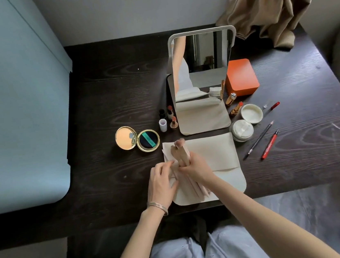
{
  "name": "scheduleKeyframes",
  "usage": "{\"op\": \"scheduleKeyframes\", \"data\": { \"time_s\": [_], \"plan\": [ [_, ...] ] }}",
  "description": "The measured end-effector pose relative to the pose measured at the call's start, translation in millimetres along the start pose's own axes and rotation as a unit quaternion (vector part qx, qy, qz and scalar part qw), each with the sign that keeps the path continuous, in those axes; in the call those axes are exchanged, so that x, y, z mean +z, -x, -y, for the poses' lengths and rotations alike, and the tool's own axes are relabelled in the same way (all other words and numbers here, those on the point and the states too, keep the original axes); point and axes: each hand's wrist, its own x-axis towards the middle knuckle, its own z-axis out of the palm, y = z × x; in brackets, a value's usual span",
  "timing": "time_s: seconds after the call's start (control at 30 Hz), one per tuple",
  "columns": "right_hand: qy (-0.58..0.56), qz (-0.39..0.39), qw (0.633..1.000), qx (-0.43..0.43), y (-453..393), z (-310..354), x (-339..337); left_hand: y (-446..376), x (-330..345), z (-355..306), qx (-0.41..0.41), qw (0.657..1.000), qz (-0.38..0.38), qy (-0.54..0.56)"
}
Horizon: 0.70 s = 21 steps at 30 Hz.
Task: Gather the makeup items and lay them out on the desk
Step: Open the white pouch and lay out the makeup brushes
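Note:
A cream pouch (215, 155) lies flat at the desk's near edge. On its left part my right hand (195, 167) grips a bundle of pale pink makeup brushes (181, 151), bristle ends pointing away from me. My left hand (160, 183) rests against the bundle's left side, fingers touching the handles. An open gold compact (137, 140) lies to the left. Small lipsticks and bottles (169, 118) stand beside the mirror base. Two gold lipsticks (233, 105), an open powder jar (251, 113) with its puff (241, 130), and pencils (264, 140) lie to the right.
A standing mirror (202, 65) rises behind the pouch on the dark wooden desk (107, 93). An orange box (241, 77) sits to its right, a beige cloth (265, 3) hangs at the back right. A pale blue surface (12, 105) borders the left.

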Motion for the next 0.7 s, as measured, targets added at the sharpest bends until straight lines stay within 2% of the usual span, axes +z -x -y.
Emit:
{"op": "scheduleKeyframes", "data": {
  "time_s": [0.17, 0.3, 0.6, 0.7],
  "plan": [
    [-0.026, -0.061, 0.998, 0.014, 2.3, -2.8, 3.1, -3.1, 1.6, -2.4, 0.014, 0.995, -0.004, -0.095],
    [-0.026, -0.078, 0.997, -0.002, 4.7, -3.7, 5.1, -2.9, 1.6, -0.2, 0.031, 0.995, 0.002, -0.097],
    [-0.040, -0.089, 0.994, 0.046, 7.0, -8.6, 5.2, -4.6, -1.7, 3.2, 0.029, 0.995, 0.052, -0.080],
    [-0.046, -0.097, 0.993, 0.050, 5.7, -7.5, 6.8, -1.4, -2.7, 3.2, 0.039, 0.993, 0.045, -0.100]
  ]
}}
